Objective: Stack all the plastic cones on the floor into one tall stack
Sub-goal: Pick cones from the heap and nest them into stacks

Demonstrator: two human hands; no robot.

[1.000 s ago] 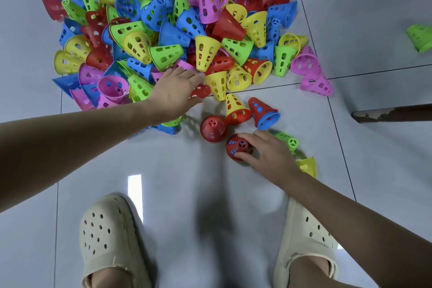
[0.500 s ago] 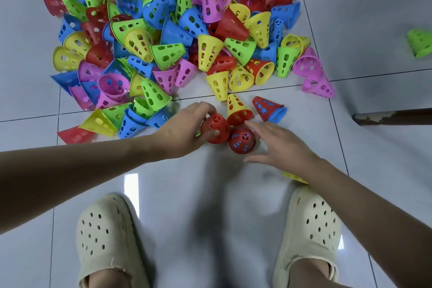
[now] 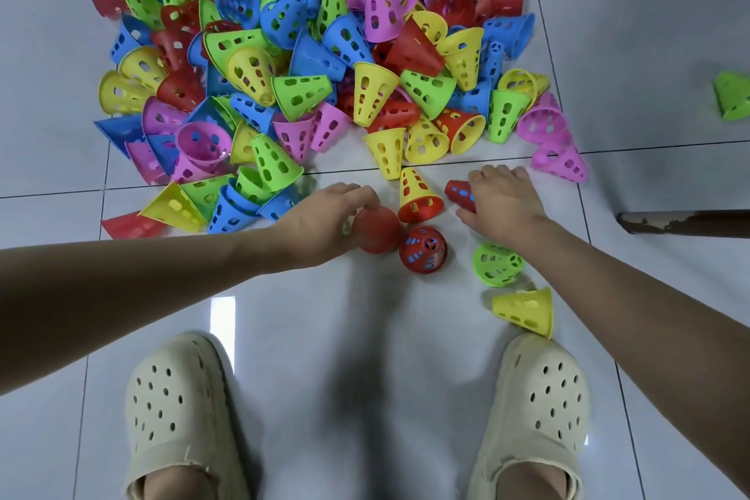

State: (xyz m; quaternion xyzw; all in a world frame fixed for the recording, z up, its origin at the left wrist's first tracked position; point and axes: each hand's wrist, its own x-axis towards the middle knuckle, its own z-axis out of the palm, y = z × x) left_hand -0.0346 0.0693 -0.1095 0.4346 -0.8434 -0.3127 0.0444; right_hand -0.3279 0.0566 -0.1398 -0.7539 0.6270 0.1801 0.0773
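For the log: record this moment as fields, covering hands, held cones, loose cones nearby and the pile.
left hand: grips a blurred red cone
right hand: grips a red cone with blue inside, lying on its side
between hands: upright red cone over blue; yellow cone over red
near right shoe: green cone, yellow cone
pile: unstacked, mixed colours

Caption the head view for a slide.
Left hand grips a red cone, right hand grips another red cone beside the heap.

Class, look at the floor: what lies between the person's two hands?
In the head view, a yellow cone nested over a red one stands between left hand and right hand.
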